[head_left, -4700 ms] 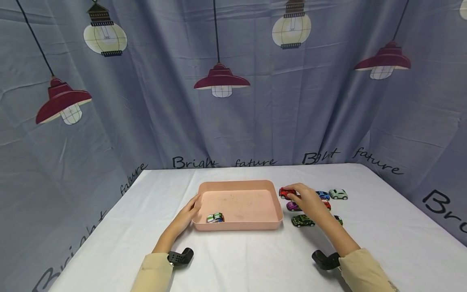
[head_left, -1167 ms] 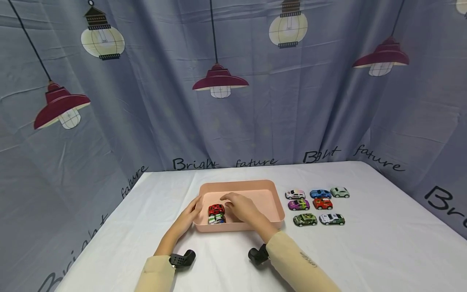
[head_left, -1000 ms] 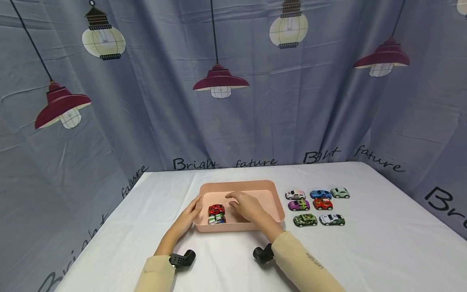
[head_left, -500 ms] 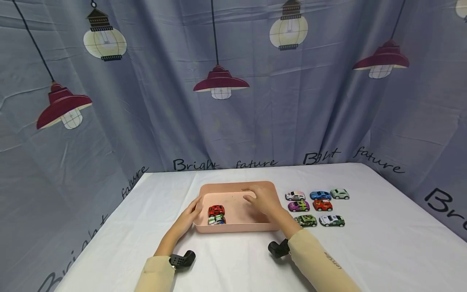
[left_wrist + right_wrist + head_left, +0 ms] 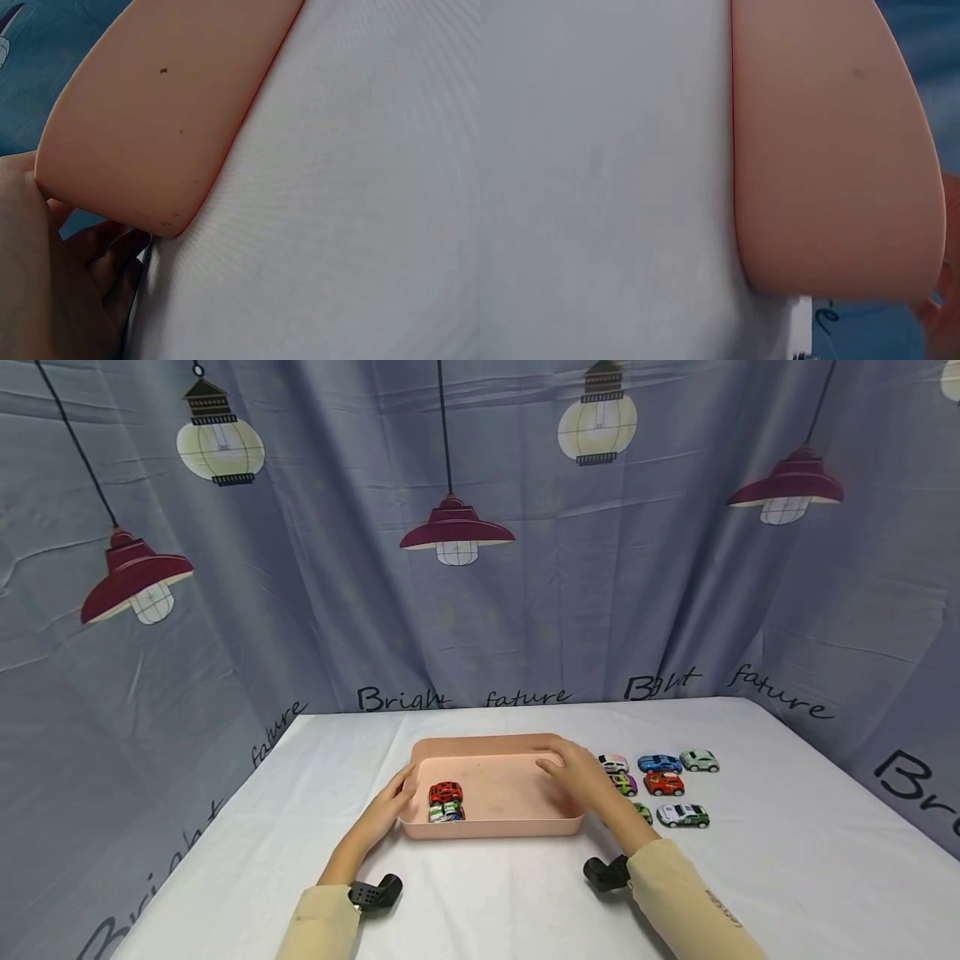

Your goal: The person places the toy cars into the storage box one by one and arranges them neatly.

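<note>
A shallow pink tray (image 5: 491, 828) sits on the white table. Inside, at its near left corner, a red toy car (image 5: 446, 792) is parked right behind a white-and-green toy car (image 5: 447, 812). My left hand (image 5: 387, 796) holds the tray's left end, thumb at the rim; in the left wrist view its fingers (image 5: 112, 259) lie against the outside of the end wall. Over the tray's right side is my right hand (image 5: 581, 774), thumb and fingers apart with nothing between them. In the right wrist view the tray wall (image 5: 832, 165) hides most of it.
Right of the tray stand several toy cars: a blue one (image 5: 660, 763), a mint one (image 5: 700, 761), a red one (image 5: 664, 784) and a white-and-green one (image 5: 683, 816). My right hand and arm partly cover a pink-and-white car (image 5: 615, 764), a purple-and-green one (image 5: 626, 785) and a camouflage one (image 5: 643, 812).
The red car, earlier under my right hand beyond the tray, now stands in it. My right hand has since let go and moved right across the tray. The left hand stays put.
</note>
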The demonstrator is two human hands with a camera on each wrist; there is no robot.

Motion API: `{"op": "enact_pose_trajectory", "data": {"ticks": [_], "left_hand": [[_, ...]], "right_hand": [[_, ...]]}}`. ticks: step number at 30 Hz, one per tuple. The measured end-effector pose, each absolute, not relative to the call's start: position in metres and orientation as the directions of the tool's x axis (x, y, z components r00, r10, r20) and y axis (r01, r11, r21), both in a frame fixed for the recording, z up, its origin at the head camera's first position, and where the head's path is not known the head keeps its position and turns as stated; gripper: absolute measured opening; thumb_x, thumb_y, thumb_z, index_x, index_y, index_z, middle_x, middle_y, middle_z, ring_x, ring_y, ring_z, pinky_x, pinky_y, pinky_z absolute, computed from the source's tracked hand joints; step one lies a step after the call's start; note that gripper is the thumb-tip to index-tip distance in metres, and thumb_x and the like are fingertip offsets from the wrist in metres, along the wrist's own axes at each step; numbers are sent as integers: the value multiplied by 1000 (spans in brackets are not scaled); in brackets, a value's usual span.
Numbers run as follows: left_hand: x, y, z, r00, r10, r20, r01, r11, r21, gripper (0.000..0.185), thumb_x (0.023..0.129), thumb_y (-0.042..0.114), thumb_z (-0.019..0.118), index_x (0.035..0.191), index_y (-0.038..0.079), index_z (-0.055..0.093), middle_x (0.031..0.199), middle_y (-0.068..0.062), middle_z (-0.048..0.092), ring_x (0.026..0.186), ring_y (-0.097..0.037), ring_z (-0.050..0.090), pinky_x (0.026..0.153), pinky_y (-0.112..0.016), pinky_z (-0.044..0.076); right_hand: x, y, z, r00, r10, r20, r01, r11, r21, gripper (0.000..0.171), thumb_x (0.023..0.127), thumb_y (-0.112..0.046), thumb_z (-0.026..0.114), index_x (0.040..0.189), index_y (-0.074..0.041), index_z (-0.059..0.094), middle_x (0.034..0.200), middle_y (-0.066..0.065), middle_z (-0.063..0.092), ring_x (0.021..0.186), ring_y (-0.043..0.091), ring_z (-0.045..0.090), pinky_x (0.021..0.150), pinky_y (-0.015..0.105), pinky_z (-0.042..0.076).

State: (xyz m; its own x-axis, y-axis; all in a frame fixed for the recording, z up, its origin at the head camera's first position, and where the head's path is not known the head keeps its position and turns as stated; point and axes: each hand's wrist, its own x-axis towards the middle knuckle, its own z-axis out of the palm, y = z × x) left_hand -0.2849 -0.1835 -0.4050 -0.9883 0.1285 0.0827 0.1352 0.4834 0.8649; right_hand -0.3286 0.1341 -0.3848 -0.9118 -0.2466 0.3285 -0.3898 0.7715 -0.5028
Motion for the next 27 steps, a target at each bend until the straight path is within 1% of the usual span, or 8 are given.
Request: {"op": "enact_pose_trajectory", "data": {"ticks": [3, 4, 8, 10, 15, 21, 23, 27], "left_hand": [[-279, -181, -397, -989, 129, 74, 129, 493, 860, 55, 97, 31, 40, 144, 8, 25, 148, -22, 21, 136, -43, 18, 108, -61, 17], [-279, -181, -397, -989, 128, 70, 124, 492, 862, 54, 97, 32, 40, 144, 9, 25, 149, -21, 21, 136, -42, 18, 108, -61, 16], [-292, -187, -411, -990, 113, 80, 127, 518, 846, 55, 96, 36, 39, 144, 14, 25, 149, -19, 22, 136, -43, 19, 106, -64, 17], [-299, -191, -420, -990, 109, 85, 130, 521, 844, 55, 96, 38, 40, 144, 17, 26, 149, -18, 22, 136, -42, 19, 106, -64, 17], [-306, -195, -427, -990, 111, 84, 129, 508, 852, 55, 95, 40, 40, 144, 20, 26, 150, -15, 22, 137, -39, 18, 107, -62, 15], [-308, -194, -428, -988, 127, 85, 137, 495, 858, 54, 96, 36, 40, 145, 19, 25, 151, -14, 20, 138, -38, 17, 109, -60, 14], [-309, -194, -429, -988, 130, 87, 140, 493, 858, 53, 96, 35, 40, 145, 18, 25, 151, -15, 20, 138, -38, 17, 109, -59, 14], [-307, -192, -429, -990, 119, 77, 126, 495, 860, 54, 96, 37, 41, 144, 20, 26, 150, -14, 22, 138, -37, 18, 110, -58, 14]], "right_hand": [[-326, 147, -384, -926, -218, 309, -355, 782, -512, 36, 89, -26, 57, 122, -12, 58, 129, 14, 54, 121, 36, 47, 99, 51, 38], [-326, 151, -384, -927, -215, 307, -350, 790, -504, 36, 89, -26, 57, 122, -12, 57, 129, 14, 54, 119, 37, 49, 97, 52, 40], [-326, 169, -382, -935, -199, 292, -324, 815, -481, 38, 90, -28, 55, 125, -11, 55, 131, 16, 51, 113, 38, 52, 90, 53, 44], [-327, 178, -383, -941, -189, 281, -307, 828, -470, 38, 91, -27, 55, 126, -12, 54, 132, 16, 50, 113, 39, 51, 89, 54, 44], [-328, 203, -385, -945, -176, 274, -291, 836, -466, 39, 92, -28, 53, 126, -11, 53, 133, 19, 48, 121, 42, 43, 94, 58, 39], [-325, 230, -388, -950, -134, 283, -261, 838, -480, 39, 93, -24, 51, 128, -8, 51, 134, 22, 44, 121, 44, 41, 95, 60, 36], [-324, 237, -389, -951, -115, 286, -242, 852, -465, 39, 92, -25, 52, 128, -7, 51, 134, 23, 44, 120, 45, 41, 95, 60, 36], [-323, 252, -393, -960, -82, 266, -202, 864, -462, 41, 93, -25, 51, 129, -6, 49, 135, 25, 41, 123, 46, 37, 97, 61, 33]]}}
